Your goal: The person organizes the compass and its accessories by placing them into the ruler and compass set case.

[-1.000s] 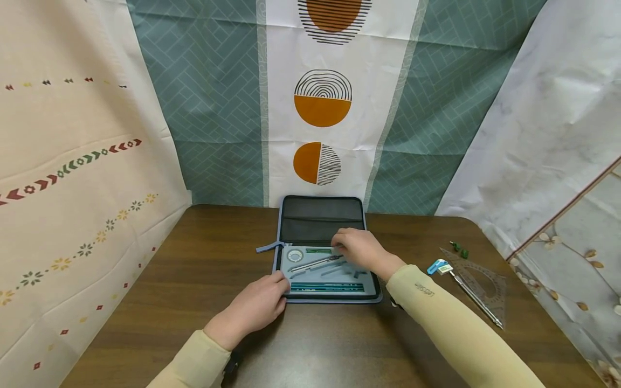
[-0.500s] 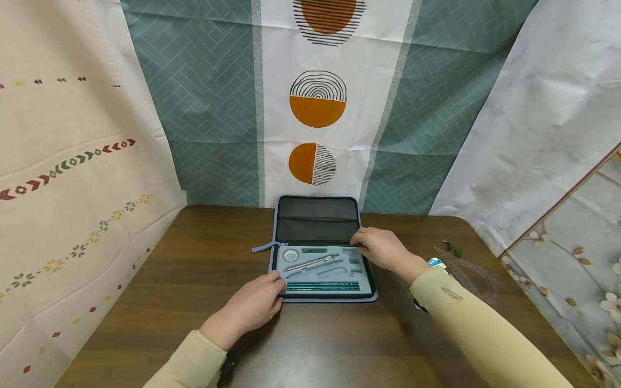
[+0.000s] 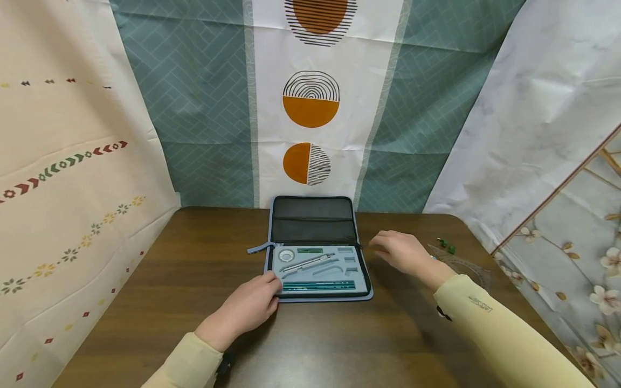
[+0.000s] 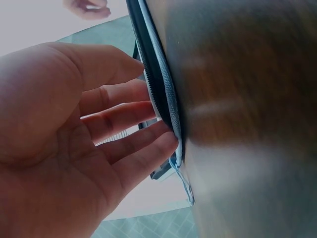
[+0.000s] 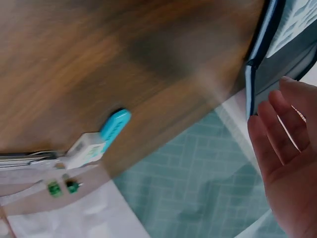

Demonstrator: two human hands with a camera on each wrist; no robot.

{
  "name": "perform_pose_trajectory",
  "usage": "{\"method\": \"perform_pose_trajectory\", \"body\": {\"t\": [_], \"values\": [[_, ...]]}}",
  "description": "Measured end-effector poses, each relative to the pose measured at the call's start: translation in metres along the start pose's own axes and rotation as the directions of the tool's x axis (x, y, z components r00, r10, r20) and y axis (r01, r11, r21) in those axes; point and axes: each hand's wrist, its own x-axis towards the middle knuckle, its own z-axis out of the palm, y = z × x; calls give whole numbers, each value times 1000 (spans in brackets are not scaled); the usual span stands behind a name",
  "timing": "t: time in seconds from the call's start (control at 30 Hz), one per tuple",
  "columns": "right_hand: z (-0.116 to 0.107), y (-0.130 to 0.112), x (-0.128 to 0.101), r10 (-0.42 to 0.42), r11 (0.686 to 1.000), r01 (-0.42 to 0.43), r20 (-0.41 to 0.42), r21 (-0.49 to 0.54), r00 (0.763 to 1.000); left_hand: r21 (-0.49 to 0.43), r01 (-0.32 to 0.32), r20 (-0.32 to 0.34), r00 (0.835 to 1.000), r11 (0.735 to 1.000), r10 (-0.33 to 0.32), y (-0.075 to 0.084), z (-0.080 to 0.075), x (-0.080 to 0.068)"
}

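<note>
An unzipped geometry case (image 3: 370,281) lies open on the table, its black lid (image 3: 312,209) leaning back. In its grey tray sit a compass (image 3: 310,262), dark green pencils (image 3: 318,286), a round white disc (image 3: 287,255) and a small green box (image 3: 310,250); the slots at the tray's right hold nothing. My left hand (image 3: 249,304) rests at the case's front left corner, its relaxed fingertips touching the zipped edge (image 4: 166,84). My right hand (image 3: 400,252) hovers just right of the case, fingers loosely bent and holding nothing.
On the table's right lie a clear set square (image 3: 466,268) and small green pieces (image 3: 446,246). Near them, the right wrist view shows a blue and white block (image 5: 115,128) and a thin metal tool (image 5: 27,157). Patterned cloths (image 3: 208,108) hang behind and beside the table.
My right hand has drawn away from the tray to the right, past the case's edge, uncovering the slots there. The left hand keeps its place at the corner.
</note>
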Motion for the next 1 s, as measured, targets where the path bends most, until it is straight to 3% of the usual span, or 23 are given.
{"method": "perform_pose_trajectory", "body": {"t": [0.57, 1.0], "values": [[-7, 37, -63, 73, 997, -73, -34, -8, 997, -9, 17, 6, 1000, 1000, -17, 2, -1, 0], [-14, 59, -94, 208, 978, -207, 42, -23, 977, -17, -2, -9, 1000, 1000, 2, 1, -2, -1]]}}
